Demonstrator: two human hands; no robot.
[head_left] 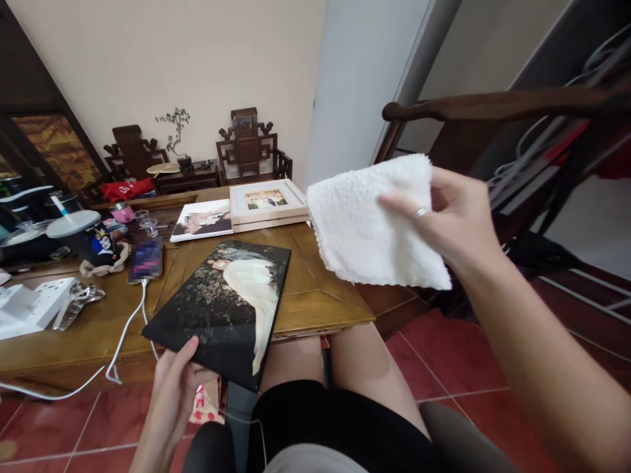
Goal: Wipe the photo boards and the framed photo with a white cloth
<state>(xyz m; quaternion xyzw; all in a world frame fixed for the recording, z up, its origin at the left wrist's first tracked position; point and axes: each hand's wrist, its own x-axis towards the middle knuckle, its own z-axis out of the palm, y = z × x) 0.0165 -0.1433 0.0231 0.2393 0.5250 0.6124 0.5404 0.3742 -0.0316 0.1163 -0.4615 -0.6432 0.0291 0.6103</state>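
My left hand (180,374) grips the near left edge of a dark photo panel (217,309), its thumb on the printed face and its fingers underneath. The panel shows a figure in a long white gown and lies tilted over the table's front edge. Off to the right, my right hand (451,210) holds up a white cloth (369,223) between thumb and fingers, with a ring on one finger. The cloth hangs spread out in the air, apart from the panel. The fingers behind the cloth are hidden.
Behind the panel, on the wooden table (325,305), lie a white photo panel (204,220) and a light framed picture (269,203). To the left are a phone (146,258) on a white cable, a lidded tumbler (91,240) and a power strip (37,305). A wooden chair (483,108) stands right.
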